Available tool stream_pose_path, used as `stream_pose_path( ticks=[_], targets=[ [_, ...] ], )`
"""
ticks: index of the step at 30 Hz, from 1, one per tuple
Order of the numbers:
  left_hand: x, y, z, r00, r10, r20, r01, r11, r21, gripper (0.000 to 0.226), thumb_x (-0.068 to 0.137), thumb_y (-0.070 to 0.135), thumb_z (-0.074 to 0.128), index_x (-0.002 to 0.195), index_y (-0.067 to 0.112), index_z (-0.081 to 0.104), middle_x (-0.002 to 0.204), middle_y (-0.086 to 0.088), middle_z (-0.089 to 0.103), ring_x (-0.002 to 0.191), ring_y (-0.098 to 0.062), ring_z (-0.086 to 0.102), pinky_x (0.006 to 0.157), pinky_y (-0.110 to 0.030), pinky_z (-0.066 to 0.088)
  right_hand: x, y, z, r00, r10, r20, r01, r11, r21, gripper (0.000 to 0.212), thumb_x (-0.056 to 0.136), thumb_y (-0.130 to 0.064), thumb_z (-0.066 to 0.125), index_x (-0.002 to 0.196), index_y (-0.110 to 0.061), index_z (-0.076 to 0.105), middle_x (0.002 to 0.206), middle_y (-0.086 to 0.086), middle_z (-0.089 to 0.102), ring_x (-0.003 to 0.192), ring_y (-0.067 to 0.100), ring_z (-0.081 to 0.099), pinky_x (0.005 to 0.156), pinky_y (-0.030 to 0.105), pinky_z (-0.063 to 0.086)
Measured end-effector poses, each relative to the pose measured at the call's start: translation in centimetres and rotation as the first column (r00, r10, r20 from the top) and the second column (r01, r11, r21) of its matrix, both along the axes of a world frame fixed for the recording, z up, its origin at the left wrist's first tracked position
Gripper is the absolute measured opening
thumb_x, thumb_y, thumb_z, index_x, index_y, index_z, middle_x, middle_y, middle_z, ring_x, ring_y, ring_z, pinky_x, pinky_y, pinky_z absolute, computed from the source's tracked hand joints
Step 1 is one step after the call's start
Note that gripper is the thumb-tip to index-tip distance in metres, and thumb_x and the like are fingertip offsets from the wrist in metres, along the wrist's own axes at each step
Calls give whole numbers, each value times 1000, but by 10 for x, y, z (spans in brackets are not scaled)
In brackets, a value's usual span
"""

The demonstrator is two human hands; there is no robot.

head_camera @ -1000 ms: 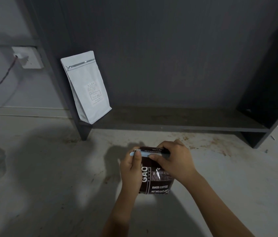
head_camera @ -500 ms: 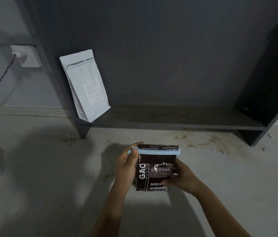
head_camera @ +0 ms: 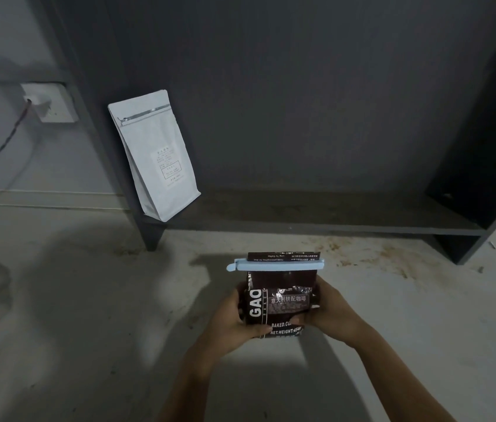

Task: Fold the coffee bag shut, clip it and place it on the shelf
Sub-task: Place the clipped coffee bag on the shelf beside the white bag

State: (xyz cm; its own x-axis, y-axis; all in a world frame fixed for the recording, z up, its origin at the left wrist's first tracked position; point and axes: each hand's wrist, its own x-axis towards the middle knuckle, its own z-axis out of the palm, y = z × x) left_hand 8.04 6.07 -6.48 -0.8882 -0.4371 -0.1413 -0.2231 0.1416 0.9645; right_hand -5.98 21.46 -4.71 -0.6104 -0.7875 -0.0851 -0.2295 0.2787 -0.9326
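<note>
With the blue clip (head_camera: 274, 265) across its folded top, I hold the coffee bag (head_camera: 278, 303) upright. My left hand (head_camera: 234, 322) and right hand (head_camera: 330, 312) are closed on its sides, above the desk (head_camera: 88, 300).

One head-worn, wide-angle view looks forward and steeply down from just above and behind the left hand (head_camera: 234, 318) and right hand (head_camera: 332, 309), which sit low and centre, close to the lens. Beyond the hands lies the dark shelf (head_camera: 316, 220); to their left, the pale counter (head_camera: 73, 300). No second view overlaps.
</note>
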Motion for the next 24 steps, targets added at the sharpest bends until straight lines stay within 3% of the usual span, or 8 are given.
stream_pose_path(
  ticks=[5, 9, 12, 15, 17, 20, 22, 24],
  targets=[
    [-13, -30, 40, 988, 79, -133, -93, 990, -103, 68, 58, 2, 83, 106, 39, 51, 108, 9, 67, 100, -11, 65, 78, -21, 54, -25, -33, 46, 995, 55, -79, -59, 997, -54, 67, 59, 6, 77, 104, -35, 49, 102, -10, 63, 88, 10, 62, 67, 17, 54],
    [-29, -60, 75, 978, 112, -174, -134, 984, -117, 67, 64, 4, 80, 115, 33, 49, 113, 11, 62, 103, -7, 61, 88, -30, 52, -54, -69, 88, 979, 110, -170, -126, 988, -89, 68, 57, 6, 78, 99, -39, 50, 99, -10, 64, 90, 7, 62, 80, 29, 54],
    [-41, -80, 92, 964, 156, -215, -190, 971, -148, 74, 65, 5, 80, 128, 18, 43, 114, 8, 62, 100, -4, 62, 85, -26, 53, -73, -94, 116, 963, 175, -207, -195, 977, -83, 67, 60, 10, 74, 98, -39, 50, 96, -9, 64, 86, 0, 63, 74, 19, 55],
    [-56, -93, 103, 927, 234, -293, -288, 944, -159, 63, 65, 0, 78, 116, 21, 46, 104, 10, 64, 86, 7, 65, 71, -13, 53, -83, -121, 133, 931, 156, -330, -184, 981, -55, 57, 63, 7, 72, 103, -27, 51, 92, -9, 64, 83, 6, 62, 70, 8, 49],
    [-67, -100, 102, 880, 337, -334, -403, 903, -149, 60, 63, 6, 80, 111, 25, 49, 104, 5, 68, 88, 2, 66, 74, -20, 56, -84, -138, 137, 899, 80, -430, -127, 988, -83, 48, 67, 4, 68, 107, -18, 55, 93, -3, 65, 85, 13, 62, 67, 3, 45],
    [-81, -109, 94, 816, 468, -338, -543, 821, -174, 58, 60, 15, 82, 110, 20, 53, 102, 2, 70, 87, -6, 67, 71, -19, 54, -79, -163, 131, 908, -20, -417, -45, 988, -146, 44, 74, 1, 60, 116, -14, 55, 107, 7, 68, 98, 20, 64, 85, 24, 51],
    [-87, -111, 87, 769, 536, -348, -617, 765, -184, 54, 61, 14, 81, 109, 16, 55, 99, 0, 70, 86, -9, 67, 70, -17, 53, -72, -173, 120, 890, -69, -451, -7, 986, -165, 53, 77, -6, 60, 127, -15, 46, 116, 7, 66, 105, 21, 62, 89, 24, 48],
    [-91, -115, 78, 733, 584, -349, -663, 729, -172, 53, 62, 14, 81, 109, 16, 57, 100, -2, 70, 90, -16, 67, 77, -32, 55, -65, -182, 105, 869, -36, -493, -39, 989, -140, 67, 78, -12, 61, 138, -16, 30, 119, 8, 65, 106, 24, 63, 87, 25, 48]
  ],
)
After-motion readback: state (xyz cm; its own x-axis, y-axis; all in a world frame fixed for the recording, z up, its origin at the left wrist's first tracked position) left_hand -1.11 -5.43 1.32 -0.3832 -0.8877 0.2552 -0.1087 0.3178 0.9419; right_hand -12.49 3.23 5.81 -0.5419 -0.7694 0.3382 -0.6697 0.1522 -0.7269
